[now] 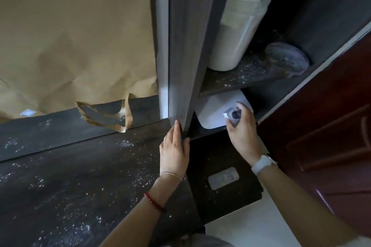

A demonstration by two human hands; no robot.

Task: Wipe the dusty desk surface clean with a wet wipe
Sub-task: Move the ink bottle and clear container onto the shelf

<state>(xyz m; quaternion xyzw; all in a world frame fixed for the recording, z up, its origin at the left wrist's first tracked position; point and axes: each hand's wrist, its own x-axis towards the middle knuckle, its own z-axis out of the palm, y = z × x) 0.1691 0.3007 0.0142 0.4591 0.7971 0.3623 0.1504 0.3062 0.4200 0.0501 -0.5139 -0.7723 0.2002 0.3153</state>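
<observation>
Pinching a small foil wet-wipe sachet at 1 o'clock, right hand reaches under the shelf; left hand rests flat, released, on the upright panel. Sachet looks light, slippery, crinkly; best gripped by an edge, with the dusty bench spreading toward 9 o'clock.

I see the dark tabletop speckled with white dust, brown paper covering the wall at far left. My left hand rests flat against the edge of a grey upright panel. My right hand pinches a small silvery packet in front of a white box under the shelf. A white jar stands on that dusty shelf.
</observation>
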